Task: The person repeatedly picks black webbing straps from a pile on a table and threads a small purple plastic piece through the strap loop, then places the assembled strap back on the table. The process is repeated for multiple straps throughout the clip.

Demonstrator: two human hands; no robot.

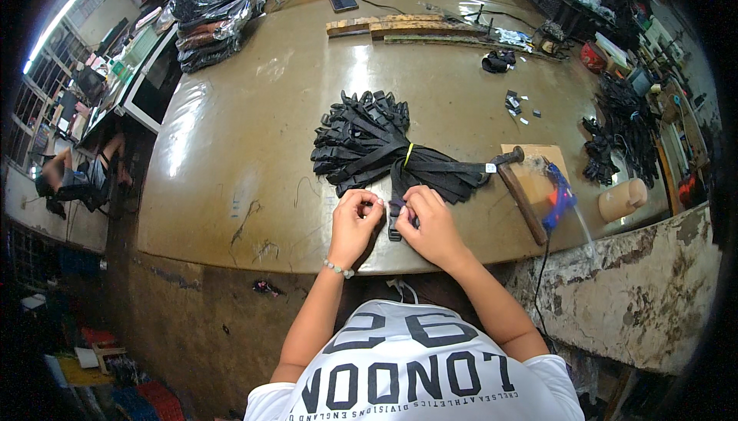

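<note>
A thick bundle of black webbing straps with plastic buckles lies across the middle of the table, tied with a yellow band. Just in front of it, at the near edge, a single black strap with a buckle hangs toward me. My right hand is closed on this strap, fingers bent around its side. Left of the strap, my left hand makes a pinch, thumb against fingertips; whatever it holds is too small to make out. It wears a beaded bracelet.
Right of the bundle lie a hammer, a blue glue gun with its cord, and a beige cylinder. Farther back are wooden slats, a phone and plastic-wrapped packs. Someone sits at the left.
</note>
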